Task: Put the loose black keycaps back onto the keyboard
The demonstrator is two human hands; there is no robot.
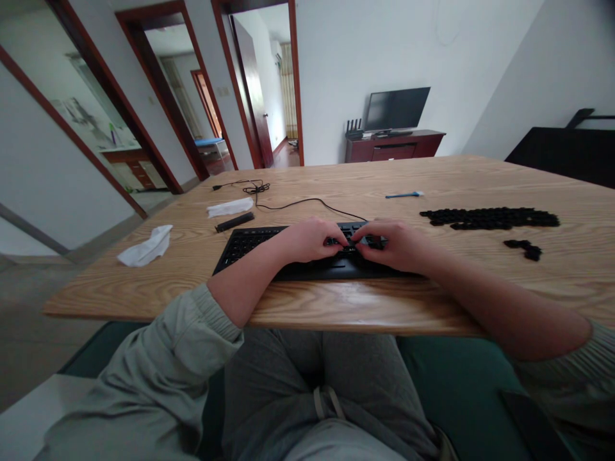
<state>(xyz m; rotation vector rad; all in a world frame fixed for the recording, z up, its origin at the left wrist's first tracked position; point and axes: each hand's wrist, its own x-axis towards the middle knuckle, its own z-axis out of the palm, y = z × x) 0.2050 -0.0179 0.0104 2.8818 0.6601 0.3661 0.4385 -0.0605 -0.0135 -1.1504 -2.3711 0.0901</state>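
A black keyboard (307, 272) lies near the table's front edge, its left keys showing and its middle partly covered by my hands. My left hand (314, 240) rests over the middle, with thumb and fingers bent together at the keys. Close against it, my right hand (391, 243) has thumb and forefinger curled down to the same spot. The fingertips of both hands nearly meet there; anything small between them is too hidden to make out. To the right, rows of loose black keycaps (490, 218) lie on the table, with a smaller group of keycaps (524, 248) nearer me.
On the wooden table (336, 307), a coiled black cable (257, 187) runs to the keyboard. White tissues (147, 248) and a dark strip-like brush or comb (234, 222) lie left. A blue-handled brush (404, 194) lies beyond the keyboard. A television (398, 109) stands by the far wall.
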